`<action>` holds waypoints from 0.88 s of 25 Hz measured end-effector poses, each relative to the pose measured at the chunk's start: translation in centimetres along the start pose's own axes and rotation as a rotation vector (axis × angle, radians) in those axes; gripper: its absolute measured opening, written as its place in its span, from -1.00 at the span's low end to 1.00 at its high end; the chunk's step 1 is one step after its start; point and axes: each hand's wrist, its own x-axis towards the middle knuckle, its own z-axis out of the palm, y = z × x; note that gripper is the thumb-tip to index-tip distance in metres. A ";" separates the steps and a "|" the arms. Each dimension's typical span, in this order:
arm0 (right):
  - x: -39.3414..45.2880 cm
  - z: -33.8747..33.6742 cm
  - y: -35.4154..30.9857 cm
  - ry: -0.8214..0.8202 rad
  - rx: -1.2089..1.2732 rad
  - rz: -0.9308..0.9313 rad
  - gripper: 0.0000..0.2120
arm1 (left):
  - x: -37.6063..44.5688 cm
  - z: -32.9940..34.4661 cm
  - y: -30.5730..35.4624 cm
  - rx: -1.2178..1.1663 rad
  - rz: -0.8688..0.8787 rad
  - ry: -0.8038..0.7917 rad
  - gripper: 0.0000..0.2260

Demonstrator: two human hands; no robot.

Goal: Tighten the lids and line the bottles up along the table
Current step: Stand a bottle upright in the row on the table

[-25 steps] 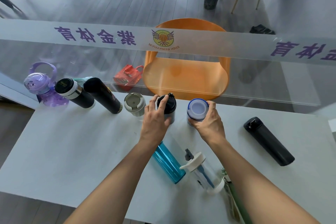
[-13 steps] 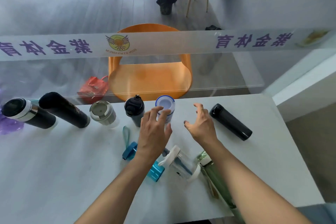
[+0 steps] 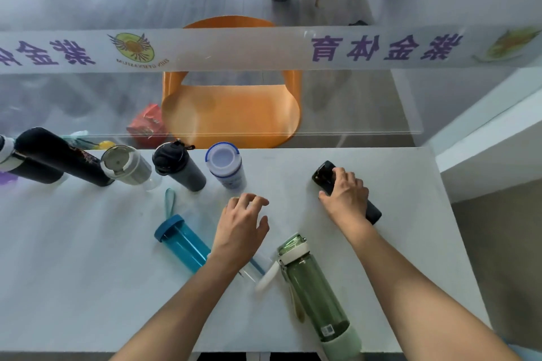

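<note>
The right hand [image 3: 346, 196] was closed over the black flask [image 3: 372, 211], lying flat on the table [image 3: 88, 272] near its right end, long axis diagonal, while the left hand [image 3: 240, 226] hovered spread and empty.

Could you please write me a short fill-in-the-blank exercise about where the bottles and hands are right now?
1. The right hand grips the ____ bottle lying on the table.
2. The left hand holds ____.
3. The green bottle lies on its ____.

Missing words: black; nothing; side
</note>
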 end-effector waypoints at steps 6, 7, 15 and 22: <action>3.2 2.3 2.8 -0.090 -0.099 -0.014 -0.28 | -1.1 1.7 0.8 0.032 -0.151 -0.053 -0.72; 3.5 2.3 2.9 -0.077 -0.101 -0.023 -0.32 | -1.2 1.8 0.8 0.027 -0.169 -0.054 -0.72; 2.2 -0.9 -3.6 0.100 0.286 -0.278 -0.36 | -1.9 1.4 0.1 0.015 -0.232 -0.041 -0.72; 1.0 0.1 -7.2 0.000 0.640 -0.337 -0.40 | -4.1 1.6 -2.0 0.002 -0.333 -0.063 -0.63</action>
